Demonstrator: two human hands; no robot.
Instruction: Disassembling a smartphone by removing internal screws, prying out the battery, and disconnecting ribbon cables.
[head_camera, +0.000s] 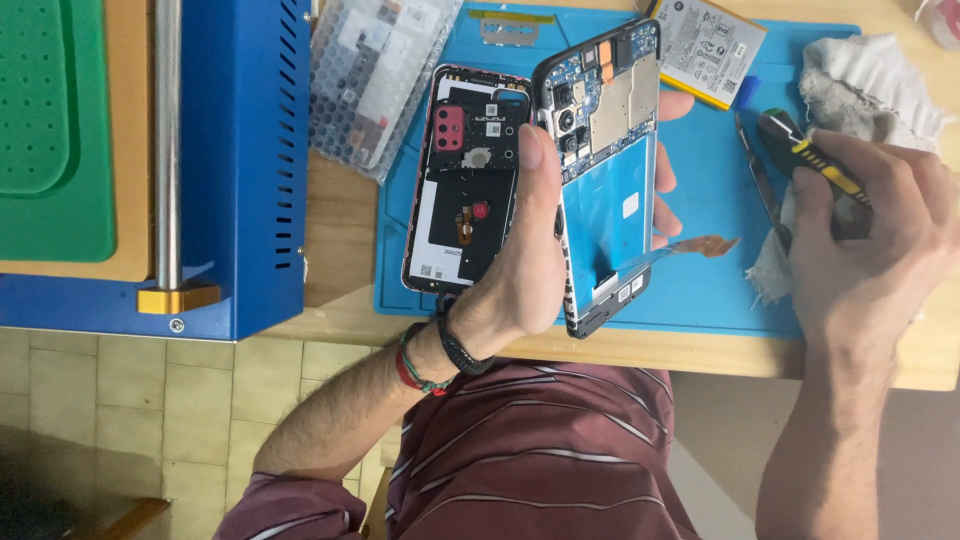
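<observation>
My left hand (530, 255) grips an opened phone body (605, 170), held upright over the blue work mat (700, 290); its circuit board shows at the top, a bare blue frame below, and an orange flex cable (700, 246) hangs out to the right. The phone's back cover (465, 180), inside face up, lies on the mat just left of that hand. My right hand (865, 240) is closed on a black and yellow screwdriver (805, 150), near metal tweezers (762, 185) and a white cloth (865, 90).
A phone battery (708, 45) lies at the mat's top. A bubble-wrap bag with parts (375, 75) sits to the left. A blue machine (235, 170) with a green pad (50, 130) fills the left side. The wooden table edge (700, 352) runs near my lap.
</observation>
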